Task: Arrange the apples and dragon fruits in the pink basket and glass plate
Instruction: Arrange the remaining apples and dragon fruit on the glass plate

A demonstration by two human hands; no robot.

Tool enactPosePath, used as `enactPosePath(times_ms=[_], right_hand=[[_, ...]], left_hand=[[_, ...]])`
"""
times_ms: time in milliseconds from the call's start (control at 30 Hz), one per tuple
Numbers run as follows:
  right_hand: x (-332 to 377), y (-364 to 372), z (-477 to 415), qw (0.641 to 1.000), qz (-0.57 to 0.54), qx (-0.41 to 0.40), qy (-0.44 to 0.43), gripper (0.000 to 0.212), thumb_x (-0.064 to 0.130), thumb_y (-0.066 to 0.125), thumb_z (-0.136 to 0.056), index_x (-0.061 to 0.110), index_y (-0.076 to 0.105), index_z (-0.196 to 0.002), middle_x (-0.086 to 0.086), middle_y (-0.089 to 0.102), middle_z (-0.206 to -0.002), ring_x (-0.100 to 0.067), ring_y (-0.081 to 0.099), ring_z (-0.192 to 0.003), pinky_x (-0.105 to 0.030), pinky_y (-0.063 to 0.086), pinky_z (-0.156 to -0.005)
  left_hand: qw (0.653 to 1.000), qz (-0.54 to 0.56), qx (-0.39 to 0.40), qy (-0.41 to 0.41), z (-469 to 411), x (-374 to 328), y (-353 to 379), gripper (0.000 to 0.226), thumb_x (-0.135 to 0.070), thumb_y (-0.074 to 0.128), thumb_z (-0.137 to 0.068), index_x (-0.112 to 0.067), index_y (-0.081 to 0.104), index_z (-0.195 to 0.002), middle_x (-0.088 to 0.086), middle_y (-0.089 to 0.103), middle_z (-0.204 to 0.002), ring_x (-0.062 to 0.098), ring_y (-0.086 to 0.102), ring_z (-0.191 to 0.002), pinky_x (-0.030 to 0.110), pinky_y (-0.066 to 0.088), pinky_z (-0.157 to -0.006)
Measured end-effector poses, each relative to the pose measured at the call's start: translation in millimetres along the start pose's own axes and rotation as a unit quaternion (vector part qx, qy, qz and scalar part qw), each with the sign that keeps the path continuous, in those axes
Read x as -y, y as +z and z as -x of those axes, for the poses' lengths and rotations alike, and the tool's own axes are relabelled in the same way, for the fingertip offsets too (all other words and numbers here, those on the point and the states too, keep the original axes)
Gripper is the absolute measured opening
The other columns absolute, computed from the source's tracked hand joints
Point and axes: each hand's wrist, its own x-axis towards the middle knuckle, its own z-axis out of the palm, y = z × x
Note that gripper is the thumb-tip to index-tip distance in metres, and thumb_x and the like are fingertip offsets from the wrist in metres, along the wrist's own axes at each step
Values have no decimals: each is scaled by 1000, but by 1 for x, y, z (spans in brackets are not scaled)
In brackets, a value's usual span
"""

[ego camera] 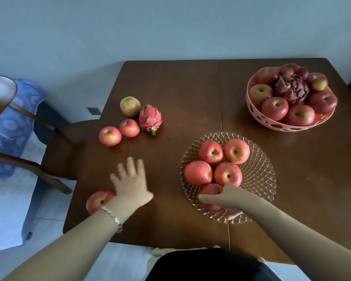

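Left hand: my left hand [130, 179] is open, fingers spread, palm down above the table [190, 94], gripping nothing; it looks blurred.
Right hand: my right hand [221, 196] rests on the near apple [210, 189] at the 6 o'clock side of the glass plate [259, 179]; the fingers curl over it, but I cannot tell whether I grip it or am letting it go.
Plate: 4 apples sit in a cluster at its centre, touching one another, plus the 1 under my right hand.
Basket: the pink basket [282, 125] stands at 2 o'clock from the plate, well apart, full of apples with 1 dark dragon fruit [292, 89] in the middle.
Loose group: 3 apples and the bright dragon fruit [150, 118] lie together at 12 o'clock from my left hand; its long axis runs roughly 12 to 6, tip toward me.
Stray apple: 1 apple [98, 200] lies just beside my left wrist at 8 o'clock, partly hidden by it.
Key relation: all loose fruit lies on the left half of the table, so my left hand is the nearer one; the right would have to cross over.
Judgement: the stray apple is closest, yet my open palm points toward the loose group.
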Motion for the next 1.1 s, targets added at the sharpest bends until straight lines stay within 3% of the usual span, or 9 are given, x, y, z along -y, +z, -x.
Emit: enactPosePath(times_ms=[100, 167, 333, 500, 633, 733, 833, 967, 1100], right_hand=[[5, -11, 7, 996, 72, -50, -22, 44, 54, 55, -82, 11, 50, -75, -2, 57, -64, -16, 57, -58, -24, 48, -57], [7, -13, 8, 985, 109, -124, -55, 39, 50, 53, -83, 12, 52, -87, 1, 51, -66, -17, 52, -62, -25, 38, -52], [11, -6, 8, 963, 2, -194, -186, 36, 38, 58, -86, 19, 56, -116, 3, 63, -99, -14, 58, -90, -26, 45, -70], [10, 3, 10, 939, -106, -149, -292, 63, 25, 74, -74, 27, 44, -130, 2, 56, -118, -11, 59, -104, -32, 52, -91], [6, 3, 23, 925, -168, -122, -318, 105, 33, 87, -57, 30, 22, -140, 5, 40, -132, -9, 49, -117, -19, 50, -90], [-4, -3, 27, 909, -200, -223, -289, 96, 42, 86, -54, 25, 36, -134, 3, 47, -128, -14, 52, -115, -31, 47, -97], [-16, -13, 27, 907, -243, -260, -226, 66, 35, 83, -63, 27, 48, -119, 3, 60, -110, -14, 61, -96, -27, 51, -83], [-40, -30, 28, 897, -356, -192, -178, 46, 23, 74, -77, 20, 53, -117, 4, 61, -94, -13, 63, -82, -18, 53, -66], [-62, -44, 28, 879, -456, -35, -135, 57, 21, 74, -73, 33, 49, -123, -3, 54, -116, -27, 64, -97, -38, 59, -70]], left_hand=[[986, -63, 110, -110, -6, 53, 16, 107, -37, 71, -76, -22, -6, -149, 15, -10, -157, 49, 3, -141, 66, 19, -109], [984, -48, 125, -120, -4, 73, 24, 97, -30, 73, -74, -28, 10, -147, 13, 14, -150, 44, 24, -135, 58, 36, -104], [975, 193, 60, -86, 8, 56, 7, 76, -34, 77, -67, -21, 36, -129, 9, 45, -124, 33, 52, -110, 38, 48, -86], [819, 563, 101, 46, 41, -19, -54, 50, -25, 77, -74, -25, 44, -112, -1, 50, -106, 20, 59, -89, 37, 60, -66], [678, 706, 190, 76, 68, -79, -77, 29, -30, 70, -78, -36, 56, -103, 3, 55, -116, 29, 62, -100, 45, 59, -76], [673, 699, 223, 91, 75, -108, -80, 32, -40, 61, -85, -34, 53, -115, 3, 52, -120, 26, 61, -102, 45, 57, -81], [672, 679, 274, 108, 77, -124, -78, 34, -42, 51, -92, -34, 46, -124, 6, 49, -126, 31, 62, -105, 50, 55, -86], [756, 592, 231, 157, 77, -136, -70, 48, -35, 55, -91, -34, 39, -136, 5, 54, -127, 26, 65, -100, 41, 57, -86], [790, 532, 209, 220, 76, -145, -61, 62, -33, 62, -84, -38, 33, -138, -3, 48, -135, 21, 51, -121, 41, 43, -104]])
